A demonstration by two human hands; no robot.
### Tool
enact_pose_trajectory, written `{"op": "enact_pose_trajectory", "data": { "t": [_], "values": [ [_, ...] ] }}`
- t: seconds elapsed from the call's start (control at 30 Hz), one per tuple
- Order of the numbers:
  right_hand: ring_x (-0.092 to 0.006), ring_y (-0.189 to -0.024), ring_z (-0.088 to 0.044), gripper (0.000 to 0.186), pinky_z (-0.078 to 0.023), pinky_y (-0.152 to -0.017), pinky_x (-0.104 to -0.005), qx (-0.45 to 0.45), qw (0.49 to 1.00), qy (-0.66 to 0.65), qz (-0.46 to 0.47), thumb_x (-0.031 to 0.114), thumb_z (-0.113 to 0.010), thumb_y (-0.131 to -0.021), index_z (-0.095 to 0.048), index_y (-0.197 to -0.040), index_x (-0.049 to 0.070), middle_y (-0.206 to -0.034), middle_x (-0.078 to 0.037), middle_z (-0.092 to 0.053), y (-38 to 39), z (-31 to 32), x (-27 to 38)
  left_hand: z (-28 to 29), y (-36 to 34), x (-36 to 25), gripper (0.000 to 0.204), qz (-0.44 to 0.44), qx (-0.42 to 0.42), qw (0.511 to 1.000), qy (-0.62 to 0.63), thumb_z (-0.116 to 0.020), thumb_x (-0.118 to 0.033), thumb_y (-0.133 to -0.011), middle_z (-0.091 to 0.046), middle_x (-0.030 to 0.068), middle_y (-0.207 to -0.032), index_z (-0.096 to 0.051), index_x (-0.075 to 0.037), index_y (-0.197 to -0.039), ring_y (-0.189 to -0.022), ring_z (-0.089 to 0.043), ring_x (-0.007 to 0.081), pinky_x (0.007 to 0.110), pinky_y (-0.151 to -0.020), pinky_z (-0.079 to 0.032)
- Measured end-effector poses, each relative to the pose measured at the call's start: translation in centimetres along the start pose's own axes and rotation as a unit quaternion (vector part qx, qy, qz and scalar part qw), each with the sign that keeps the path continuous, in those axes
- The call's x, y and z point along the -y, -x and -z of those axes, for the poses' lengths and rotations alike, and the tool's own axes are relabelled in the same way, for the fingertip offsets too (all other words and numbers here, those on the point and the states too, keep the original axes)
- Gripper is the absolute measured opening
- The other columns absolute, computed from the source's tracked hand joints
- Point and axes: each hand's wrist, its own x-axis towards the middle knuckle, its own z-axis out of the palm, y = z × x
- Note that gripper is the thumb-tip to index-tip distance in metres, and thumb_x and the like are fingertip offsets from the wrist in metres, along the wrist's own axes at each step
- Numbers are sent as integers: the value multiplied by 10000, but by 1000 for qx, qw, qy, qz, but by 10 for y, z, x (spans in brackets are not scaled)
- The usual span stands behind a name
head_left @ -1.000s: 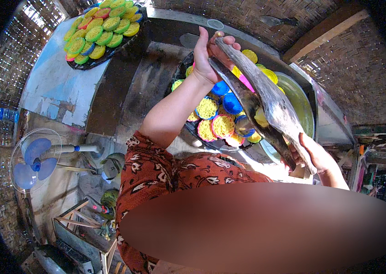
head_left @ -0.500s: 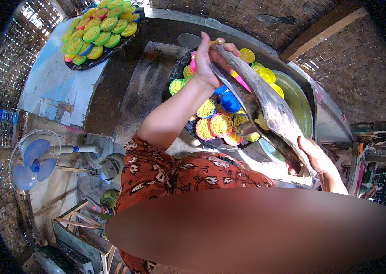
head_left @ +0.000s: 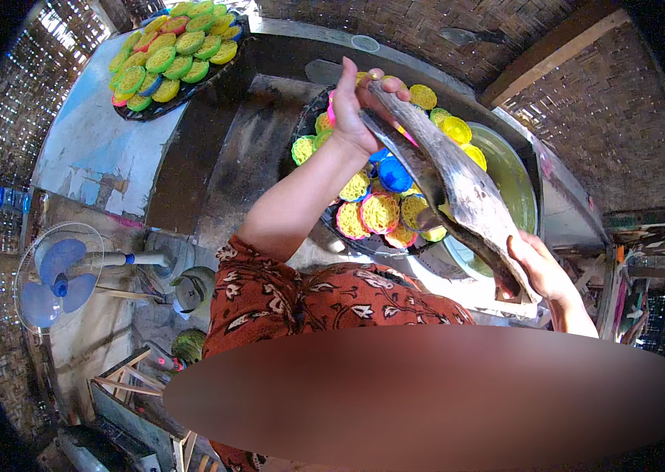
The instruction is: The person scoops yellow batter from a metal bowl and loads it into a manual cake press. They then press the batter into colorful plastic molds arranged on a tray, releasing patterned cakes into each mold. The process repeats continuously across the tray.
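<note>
Both hands hold a long, weathered grey wooden tool (head_left: 478, 189), two-armed like a hand press, slanting from upper left to lower right. My left hand (head_left: 358, 118) is closed round its far, narrow ends, thumb pointing up. At the near, wide end my right hand (head_left: 539, 266) grips the side, its fingertips partly hidden behind the wood. Beneath the tool lies a dark round tray (head_left: 306, 126) of small coloured cups. Several hold stringy yellow noodle nests (head_left: 380, 213); a blue cup (head_left: 395, 175) shows a bare inside. The tool covers part of the tray.
A large metal basin (head_left: 532, 185) of greenish liquid stands to the right of the tray. At far left, another tray (head_left: 144, 116) carries piled yellow and green nests (head_left: 161, 60). A blue fan (head_left: 59, 277) stands at left, near a small wooden frame (head_left: 132, 377).
The wooden tool and both hands have shifted very slightly to the left in view. My grip stays the same.
</note>
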Motion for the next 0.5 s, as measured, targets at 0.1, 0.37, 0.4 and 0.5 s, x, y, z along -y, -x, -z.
{"op": "enact_pose_trajectory", "data": {
  "t": [0.1,0.37,0.4,0.5],
  "values": [
    [-102,-568,-511,557,-450,-470,-238,-2,1000,9,22,475,-476,-845,-478,-1116,-12,-818,-47,-505,-10,-4,-5,-11,8,-8,371,-31,-13,999,-36,-520,-539,-796,-501,-7,-669,-478,-183,-704,-696,-514,197,360,-625,-460],
    [-104,-585,-530,458,-453,-518,-257,-64,986,127,88,407,-539,-804,-516,-982,-15,-730,-43,-540,-17,-7,-2,-17,-3,-18,361,-9,68,998,-9,-506,-535,-810,-498,-33,-650,-485,-189,-708,-657,-495,174,330,-615,-428],
    [-107,-588,-536,451,-454,-526,-255,-45,986,133,94,386,-561,-787,-517,-987,-16,-736,-45,-545,-17,-3,-5,-20,-6,-19,363,11,100,995,6,-503,-542,-808,-503,-35,-658,-489,-190,-719,-666,-498,173,332,-620,-425],
    [-114,-599,-550,458,-457,-542,-251,-1,985,127,116,341,-622,-739,-520,-1002,-20,-753,-48,-560,-11,13,-16,-37,-8,-17,384,35,110,993,-18,-492,-566,-801,-513,-33,-690,-507,-183,-769,-700,-506,173,355,-652,-426]
  ]
}}
